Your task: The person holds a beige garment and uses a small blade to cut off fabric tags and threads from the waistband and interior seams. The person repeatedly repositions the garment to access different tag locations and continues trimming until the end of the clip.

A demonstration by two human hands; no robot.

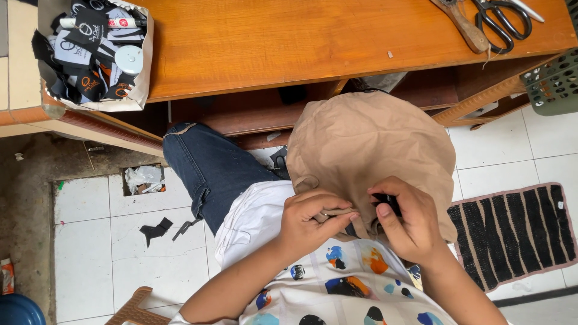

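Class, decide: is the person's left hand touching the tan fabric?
Touching. The head view shows the left hand pinching the edge of the tan fabric on the lap.

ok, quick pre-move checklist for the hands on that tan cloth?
1. Left hand grips tan cloth edge: ok.
2. Right hand pinches small black piece against the cloth: ok.
3. Cloth rests on lap, off the floor: ok.
4. Black piece lined up with the edge: cannot tell, fingers hide it.
5. Scissors on wooden table, away from both hands: ok.
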